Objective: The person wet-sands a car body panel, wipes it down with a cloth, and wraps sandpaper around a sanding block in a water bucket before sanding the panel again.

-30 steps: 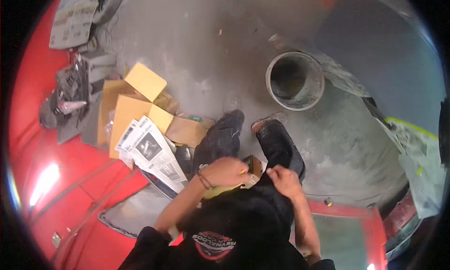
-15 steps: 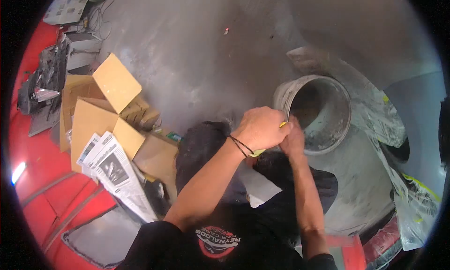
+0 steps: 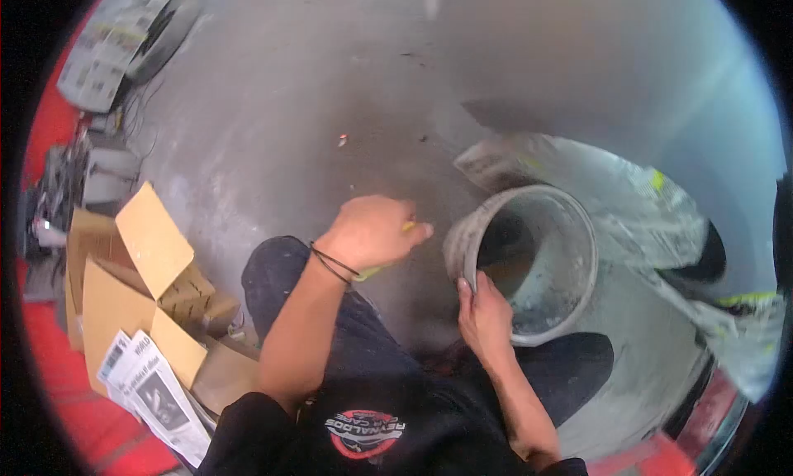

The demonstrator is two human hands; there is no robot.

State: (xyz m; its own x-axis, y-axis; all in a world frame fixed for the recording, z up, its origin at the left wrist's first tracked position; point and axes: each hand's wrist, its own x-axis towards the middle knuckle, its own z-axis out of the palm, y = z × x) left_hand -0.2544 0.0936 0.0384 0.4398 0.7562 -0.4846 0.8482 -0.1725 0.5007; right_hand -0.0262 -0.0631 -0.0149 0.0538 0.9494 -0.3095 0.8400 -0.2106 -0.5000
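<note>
A grimy pale bucket point(image 3: 582, 290) leans with its mouth toward me, between my knees and the plastic-draped panel. My right hand point(image 3: 486, 315) grips its near-left rim, thumb outside and fingers curled over the edge. Inside, the lower wall is whitish and a dark patch shows deeper in. Left of the bucket and apart from it, my left hand point(image 3: 372, 232) is closed around a yellow thing point(image 3: 409, 226). Only small yellow bits show past the fingers and below the wrist, so its kind is unclear. A dark band circles that wrist.
An open cardboard box point(image 3: 153, 245) with a newspaper point(image 3: 157, 393) against it stands at my left. Grey floor point(image 3: 273, 129) stretches ahead, with a small scrap point(image 3: 343, 140) on it. Clear plastic sheeting point(image 3: 611, 191) hangs along the grey panel point(image 3: 727, 129) at right.
My left hand has moved left, away from the bucket rim and my right hand, still holding the yellow thing. My right hand now grips the rim. The whole view has shifted.
</note>
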